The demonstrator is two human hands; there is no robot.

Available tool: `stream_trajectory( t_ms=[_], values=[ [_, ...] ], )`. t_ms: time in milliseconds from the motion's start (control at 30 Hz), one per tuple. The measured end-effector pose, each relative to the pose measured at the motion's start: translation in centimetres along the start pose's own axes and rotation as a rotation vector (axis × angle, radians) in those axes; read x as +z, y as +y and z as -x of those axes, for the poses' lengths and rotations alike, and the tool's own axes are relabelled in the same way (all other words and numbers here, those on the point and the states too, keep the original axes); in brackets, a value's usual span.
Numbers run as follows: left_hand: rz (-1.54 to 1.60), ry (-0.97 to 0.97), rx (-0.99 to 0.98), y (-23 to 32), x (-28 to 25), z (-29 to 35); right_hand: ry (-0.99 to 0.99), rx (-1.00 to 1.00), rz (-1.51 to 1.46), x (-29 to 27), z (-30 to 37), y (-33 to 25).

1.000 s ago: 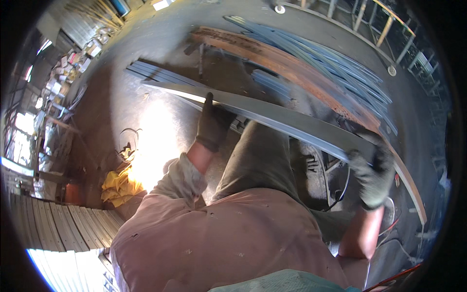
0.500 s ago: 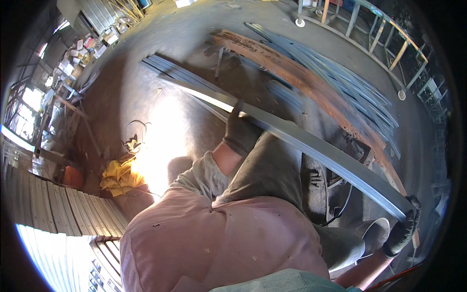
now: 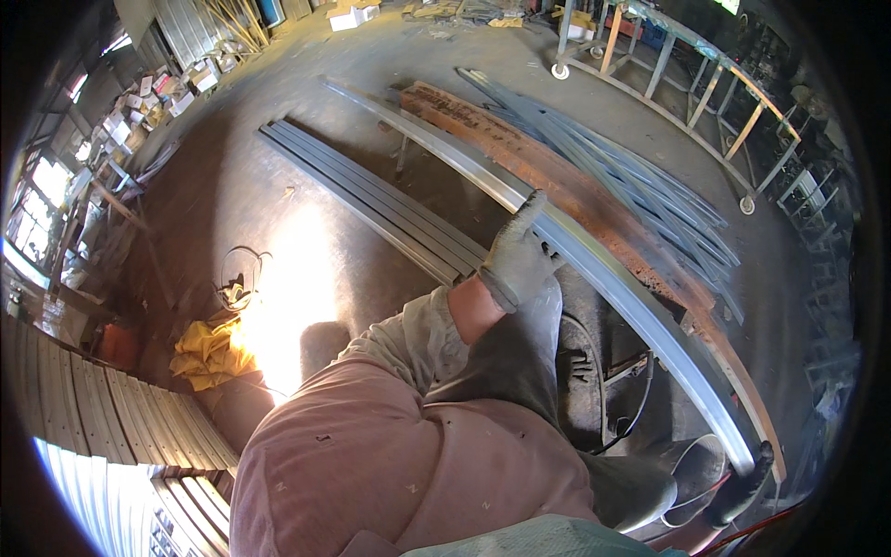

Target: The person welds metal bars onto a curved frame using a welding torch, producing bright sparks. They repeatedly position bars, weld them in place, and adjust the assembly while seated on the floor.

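Note:
A long, grey-silver metal profile (image 3: 640, 316) crosses in front of me, from the far middle to the near right. Partway along it, my left hand (image 3: 520, 260) in a pale, dirty work glove has its fingers curled over the profile's edge. My right hand (image 3: 742, 485), in a dark glove, grips the near end beside my leg; part of its fingers is hidden. The profile runs alongside a long rusty beam (image 3: 548, 160), over its near-left side; whether they touch I cannot tell. Several similar grey profiles (image 3: 371, 200) lie side by side on the floor to the left.
Beyond the rusty beam lies a pile of thin metal bars (image 3: 617, 167). A wheeled metal frame (image 3: 691, 116) stands at the far right. A yellow cloth (image 3: 212, 355) and a coiled cable (image 3: 239, 278) are on the floor at left. Corrugated sheets (image 3: 102, 399) stand near left.
The profile has moved away from me, off the grey profiles on the floor and towards the rusty beam. My left hand has moved right with it; my right hand is slightly lower.

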State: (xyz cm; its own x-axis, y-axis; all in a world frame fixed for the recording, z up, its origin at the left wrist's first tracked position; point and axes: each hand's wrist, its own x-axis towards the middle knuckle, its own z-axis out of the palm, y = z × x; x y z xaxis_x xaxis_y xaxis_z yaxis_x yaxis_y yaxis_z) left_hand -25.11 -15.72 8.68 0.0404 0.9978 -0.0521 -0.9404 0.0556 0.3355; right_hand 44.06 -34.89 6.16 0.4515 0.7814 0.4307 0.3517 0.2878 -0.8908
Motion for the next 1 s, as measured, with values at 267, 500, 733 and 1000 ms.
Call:
stream_trajectory(
  t_ms=[267, 500, 733, 1000],
  values=[
    [-0.09, -0.037, -0.064, -4.0, 1.1, -3.1, 0.023, -0.065, 0.243, -5.5, 3.7, 2.6],
    [-0.205, 0.102, -0.182, -7.5, 2.1, -4.4, 0.133, 0.018, 0.145, -7.5, 4.9, 4.6],
    [-0.308, 0.107, -0.225, -9.5, 1.3, -5.6, 0.178, 0.172, 0.059, -8.0, 4.1, 3.1],
    [-0.603, 0.172, -0.237, -7.7, 0.0, -10.1, -0.206, 0.06, 0.394, -1.8, 1.7, 2.4]
  ],
)
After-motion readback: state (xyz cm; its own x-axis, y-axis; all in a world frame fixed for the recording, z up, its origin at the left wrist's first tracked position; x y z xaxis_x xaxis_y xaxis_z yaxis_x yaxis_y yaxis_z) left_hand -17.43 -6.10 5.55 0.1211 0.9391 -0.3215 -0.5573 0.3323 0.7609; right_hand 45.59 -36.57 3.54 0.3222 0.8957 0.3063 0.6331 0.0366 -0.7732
